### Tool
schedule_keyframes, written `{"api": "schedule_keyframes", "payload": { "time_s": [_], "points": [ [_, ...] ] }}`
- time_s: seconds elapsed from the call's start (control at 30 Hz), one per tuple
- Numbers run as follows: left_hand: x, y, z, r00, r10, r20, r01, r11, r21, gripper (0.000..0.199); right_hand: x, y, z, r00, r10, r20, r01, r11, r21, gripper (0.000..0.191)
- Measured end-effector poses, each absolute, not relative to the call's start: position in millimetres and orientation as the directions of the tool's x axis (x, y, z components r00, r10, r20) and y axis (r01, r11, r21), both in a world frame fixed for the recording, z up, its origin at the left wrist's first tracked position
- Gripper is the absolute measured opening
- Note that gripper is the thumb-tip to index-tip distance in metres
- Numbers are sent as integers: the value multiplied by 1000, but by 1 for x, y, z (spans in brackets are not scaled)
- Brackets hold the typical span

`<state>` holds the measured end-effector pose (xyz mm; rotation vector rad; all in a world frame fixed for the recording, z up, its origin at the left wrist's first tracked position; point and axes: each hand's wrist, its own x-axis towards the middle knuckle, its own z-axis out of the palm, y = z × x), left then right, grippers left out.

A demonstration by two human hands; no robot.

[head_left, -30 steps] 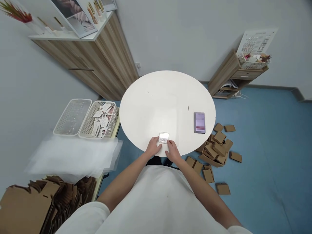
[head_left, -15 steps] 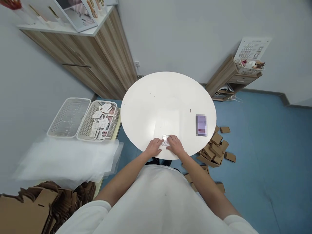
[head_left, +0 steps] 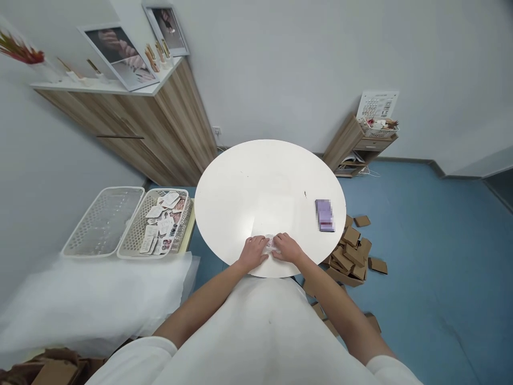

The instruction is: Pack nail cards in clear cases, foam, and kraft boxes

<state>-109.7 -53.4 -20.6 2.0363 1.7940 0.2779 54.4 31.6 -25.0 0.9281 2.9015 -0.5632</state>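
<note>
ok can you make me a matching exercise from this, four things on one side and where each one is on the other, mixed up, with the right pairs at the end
1. small clear case
2. purple thing
3. small brown boxes
4. white cards

A. down on the blue floor, to the right
B. in a white basket, to the left
C. between the left hand and the right hand
D. on the right part of the table

Pairs: 1-C, 2-D, 3-A, 4-B
</note>
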Motion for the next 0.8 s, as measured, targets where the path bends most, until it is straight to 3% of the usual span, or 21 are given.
{"api": "schedule_keyframes", "payload": {
  "time_s": [0.1,0.23,0.37,0.5,0.8],
  "points": [
    [-109,-47,-17,170,979,-109,884,-102,457,32,62,29,-21,-824,558,-103,548,736,-397,34],
    [-110,-37,-13,165,979,-122,871,-86,483,30,72,16,-22,-749,661,-44,600,649,-467,55],
    [-119,-27,-10,170,970,-172,836,-50,546,25,76,12,-28,-662,747,-52,620,508,-597,38],
    [-129,-19,-6,203,959,-195,751,-25,660,28,78,22,-28,-594,803,-58,585,381,-716,35],
    [-139,-28,-11,202,921,-333,624,141,768,30,78,9,-21,-538,794,-282,621,147,-770,27]
  ]
}}
